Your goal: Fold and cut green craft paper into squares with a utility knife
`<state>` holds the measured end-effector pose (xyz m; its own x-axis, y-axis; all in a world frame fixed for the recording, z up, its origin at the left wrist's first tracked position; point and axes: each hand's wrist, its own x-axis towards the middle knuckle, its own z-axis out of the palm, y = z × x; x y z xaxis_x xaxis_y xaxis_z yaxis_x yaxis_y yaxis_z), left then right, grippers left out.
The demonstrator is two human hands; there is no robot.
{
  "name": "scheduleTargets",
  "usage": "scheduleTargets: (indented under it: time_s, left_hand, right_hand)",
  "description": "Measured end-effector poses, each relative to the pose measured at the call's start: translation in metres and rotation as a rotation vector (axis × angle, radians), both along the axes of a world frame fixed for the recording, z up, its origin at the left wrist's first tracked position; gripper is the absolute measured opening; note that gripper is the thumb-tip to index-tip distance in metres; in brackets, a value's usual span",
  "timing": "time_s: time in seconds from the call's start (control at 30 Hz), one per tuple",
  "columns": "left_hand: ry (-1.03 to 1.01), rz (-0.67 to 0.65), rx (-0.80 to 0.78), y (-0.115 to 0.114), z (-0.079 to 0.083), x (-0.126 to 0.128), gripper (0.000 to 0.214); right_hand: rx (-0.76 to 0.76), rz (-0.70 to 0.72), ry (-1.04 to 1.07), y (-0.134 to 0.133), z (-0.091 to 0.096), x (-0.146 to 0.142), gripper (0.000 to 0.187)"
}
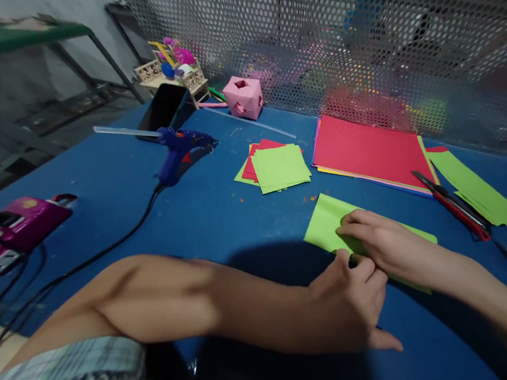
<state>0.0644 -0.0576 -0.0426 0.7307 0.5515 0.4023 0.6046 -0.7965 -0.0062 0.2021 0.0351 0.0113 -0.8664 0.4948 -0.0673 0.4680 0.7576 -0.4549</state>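
Observation:
A light green sheet of paper [324, 224], doubled over, lies on the blue table in front of me. My right hand [387, 239] rests on top of it, fingers bunched and bent down onto the sheet. At its near edge, my left hand [352, 294] is closed with curled fingers at the paper, one finger sticking out toward the lower right. The two hands touch or nearly touch, and the fingertips are partly hidden. Beyond the sheet sits a small pile of green and red paper squares [281, 167].
Red sheets [372, 149] are stacked at the back, beside green strips [477, 186] and a red-handled cutter knife [452, 207]. A blue glue gun [176, 153], pink paper cube [243, 96], phone [164, 108] and purple power strip [24, 228] lie leftward. A perforated metal panel [308, 31] borders the table's back.

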Motion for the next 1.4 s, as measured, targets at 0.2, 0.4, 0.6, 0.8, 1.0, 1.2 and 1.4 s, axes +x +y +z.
scheduleTargets:
  time_s: [0.2, 0.4, 0.6, 0.8, 1.0, 1.2, 1.4]
  left_hand:
    - [0.000, 0.004, 0.005, 0.001, 0.000, 0.000, 0.068]
    - [-0.001, -0.007, 0.002, 0.000, 0.000, 0.000, 0.062]
    - [0.086, 0.025, 0.069, -0.004, 0.006, -0.003, 0.069]
    - [0.142, 0.068, 0.093, -0.012, 0.006, -0.002, 0.074]
    - [0.183, 0.060, 0.028, -0.012, 0.008, -0.003, 0.071]
    - [0.153, 0.040, 0.024, -0.010, 0.010, -0.005, 0.066]
    - [0.129, 0.031, 0.025, -0.010, 0.011, -0.006, 0.060]
  right_hand:
    - [0.004, 0.010, -0.018, 0.009, 0.000, -0.011, 0.036]
    - [-0.091, 0.045, 0.000, 0.002, 0.005, 0.000, 0.033]
    - [0.256, -0.192, 0.119, 0.015, 0.003, 0.004, 0.033]
    - [0.270, -0.246, 0.033, 0.021, -0.017, 0.010, 0.036]
    - [0.244, -0.238, 0.006, 0.014, -0.018, 0.010, 0.040]
    - [0.219, -0.253, -0.028, 0.011, -0.015, 0.009, 0.042]
    - [0.197, -0.271, -0.054, 0.010, -0.014, 0.007, 0.041]
